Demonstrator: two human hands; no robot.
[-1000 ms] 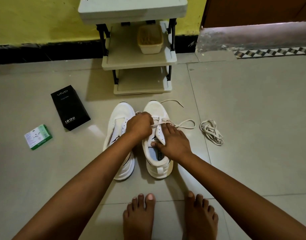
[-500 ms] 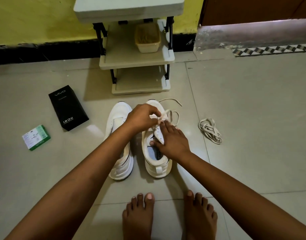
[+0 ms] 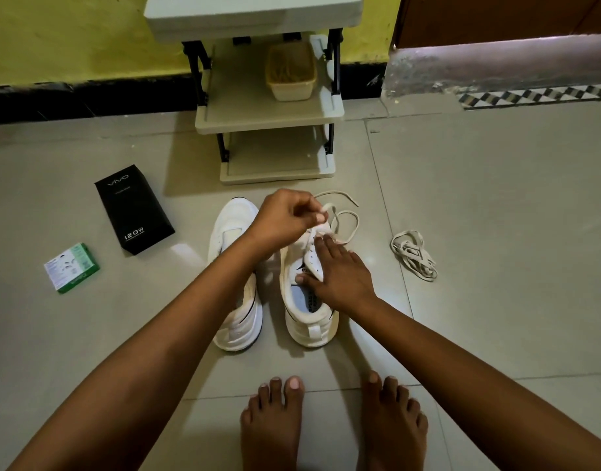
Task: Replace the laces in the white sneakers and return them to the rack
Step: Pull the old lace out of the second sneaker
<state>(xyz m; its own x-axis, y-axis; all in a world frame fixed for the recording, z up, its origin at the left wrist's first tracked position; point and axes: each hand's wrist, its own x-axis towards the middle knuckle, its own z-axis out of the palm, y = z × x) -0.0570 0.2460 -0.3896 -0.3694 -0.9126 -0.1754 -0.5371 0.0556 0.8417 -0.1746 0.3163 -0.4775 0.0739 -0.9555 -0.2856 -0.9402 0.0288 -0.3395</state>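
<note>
Since the frame a second ago, I see the left hand [image 3: 285, 220] has lifted off the tongue area and moved toward the toe of the right sneaker [image 3: 307, 283], and the lace [image 3: 341, 220] that trailed out in a long loop to the right has been drawn in to a smaller loop close to the toe. The right hand [image 3: 339, 277] has hardly shifted.

From the head camera, the left hand pinches the lace between thumb and curled fingers, holding it raised just above the toe. The right hand lies on the same shoe with fingers mostly straight, pressing along the eyelet flap, thumb at the edge of the opening. The left sneaker [image 3: 236, 277] stands just beside it, partly hidden under the left forearm. Both shoes sit on the floor [image 3: 496, 232] in front of the rack [image 3: 268, 117], not yet on it. A bundled spare lace [image 3: 414, 254] lies on the tiles to the right, well apart from the shoes. A black box [image 3: 134, 209] and a small green box [image 3: 71, 271] lie to the left. A beige tub [image 3: 291, 71] sits on the rack's middle shelf. Bare feet [image 3: 333, 423] show at the bottom edge.
</note>
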